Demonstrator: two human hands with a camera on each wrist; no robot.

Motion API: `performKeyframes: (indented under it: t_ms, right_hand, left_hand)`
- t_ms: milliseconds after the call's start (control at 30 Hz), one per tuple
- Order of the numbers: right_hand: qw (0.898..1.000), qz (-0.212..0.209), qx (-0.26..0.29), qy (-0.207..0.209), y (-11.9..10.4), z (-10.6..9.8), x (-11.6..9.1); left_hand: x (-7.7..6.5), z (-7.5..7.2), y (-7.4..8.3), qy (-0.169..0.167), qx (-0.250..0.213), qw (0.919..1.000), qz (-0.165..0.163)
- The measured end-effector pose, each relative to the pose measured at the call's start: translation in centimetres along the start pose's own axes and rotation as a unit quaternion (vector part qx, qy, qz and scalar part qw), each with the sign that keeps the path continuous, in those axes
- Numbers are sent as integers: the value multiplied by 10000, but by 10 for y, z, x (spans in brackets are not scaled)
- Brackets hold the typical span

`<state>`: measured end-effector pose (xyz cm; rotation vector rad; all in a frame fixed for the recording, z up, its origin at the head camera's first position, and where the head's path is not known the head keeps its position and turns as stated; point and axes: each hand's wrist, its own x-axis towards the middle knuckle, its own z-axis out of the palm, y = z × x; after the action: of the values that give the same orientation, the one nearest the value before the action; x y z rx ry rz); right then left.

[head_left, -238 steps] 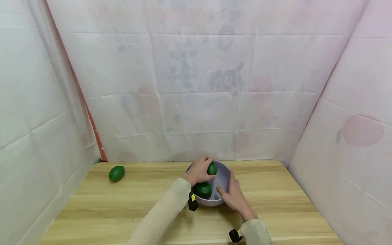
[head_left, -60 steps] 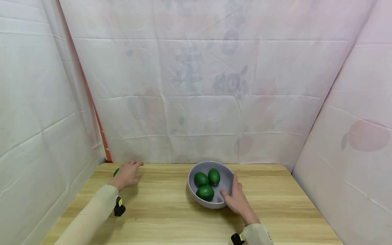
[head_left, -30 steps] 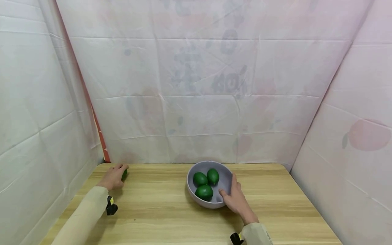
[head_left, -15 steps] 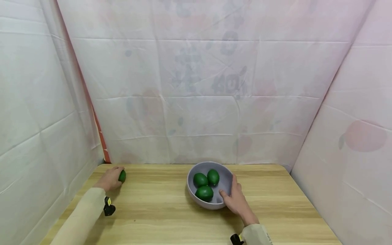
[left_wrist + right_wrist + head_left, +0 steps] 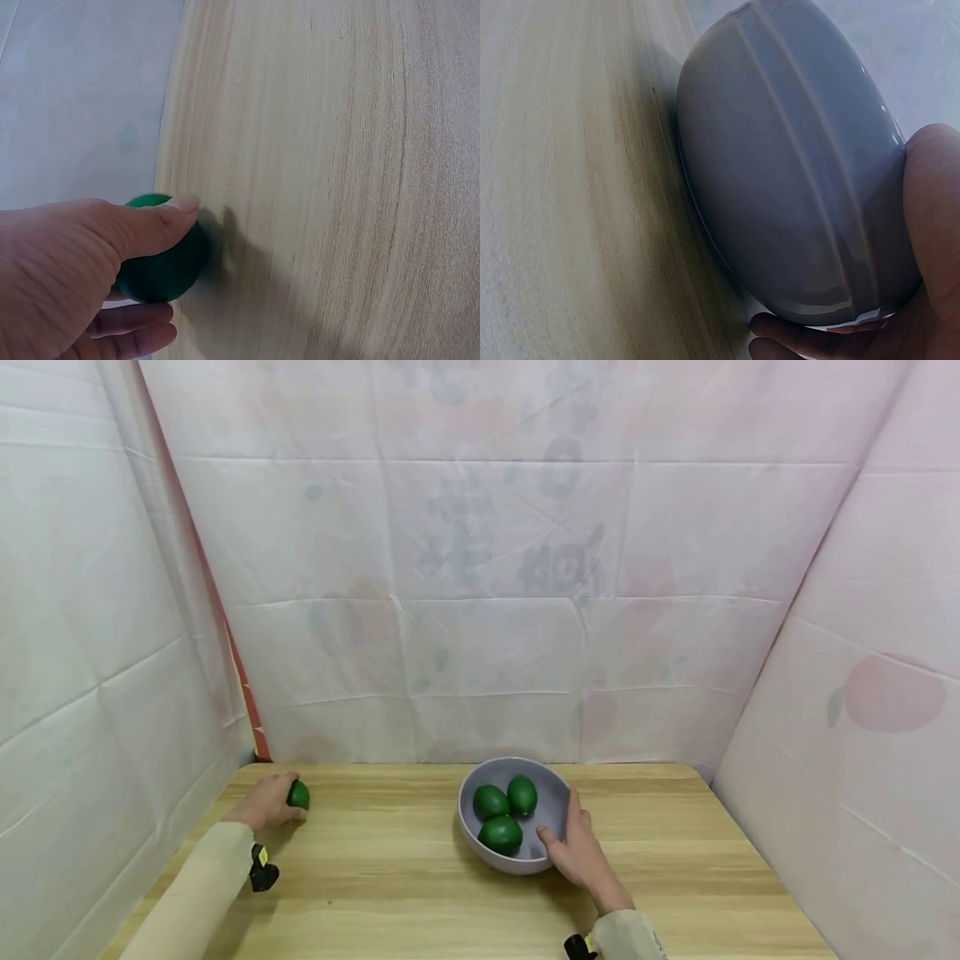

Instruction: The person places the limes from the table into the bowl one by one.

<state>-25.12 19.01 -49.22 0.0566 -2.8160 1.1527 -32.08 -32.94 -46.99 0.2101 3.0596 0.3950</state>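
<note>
At the left of the table my left hand [image 5: 266, 802] grips a dark green, glossy oval fruit [image 5: 298, 795], perhaps a lime. In the left wrist view the thumb lies across the fruit [image 5: 169, 266] and fingers curl below it. Whether the fruit touches the table cannot be told. My right hand [image 5: 581, 852] holds the right side of a grey-purple bowl [image 5: 468, 835], thumb inside the rim and fingers outside. Three similar fruits lie in the bowl: one at left [image 5: 491, 802], one at right [image 5: 522, 795] and one in front [image 5: 500, 835]. The right wrist view shows the bowl's outer wall [image 5: 780, 165].
The bowl stands upright on a light wooden table [image 5: 390, 877]. Pale printed sheets hang behind [image 5: 480, 677] and at both sides, close to the table's edges. A black wrist camera [image 5: 262, 868] sits on the left cuff.
My left hand has let go of a fruit in the bowl, moved to the table's left and taken hold of the fruit there. My right hand has stayed on the bowl.
</note>
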Motion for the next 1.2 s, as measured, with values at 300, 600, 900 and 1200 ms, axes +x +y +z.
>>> performKeyframes:
  t_ms: [300, 600, 900, 1200]
  right_hand:
    - [10000, -45, 4, 45, 1, 2, 0]
    - [9999, -54, 57, 65, 5, 4, 0]
    - [9999, -78, 46, 82, 8, 6, 1]
    - [9999, -94, 47, 73, 7, 5, 1]
  left_hand:
    - [1, 3, -2, -65, -183, 9997, -174]
    - [-4, 6, -6, 331, -312, 9989, 146]
    - [-5, 8, -6, 392, -292, 9988, 92]
    - [-3, 11, -4, 366, -331, 9988, -45]
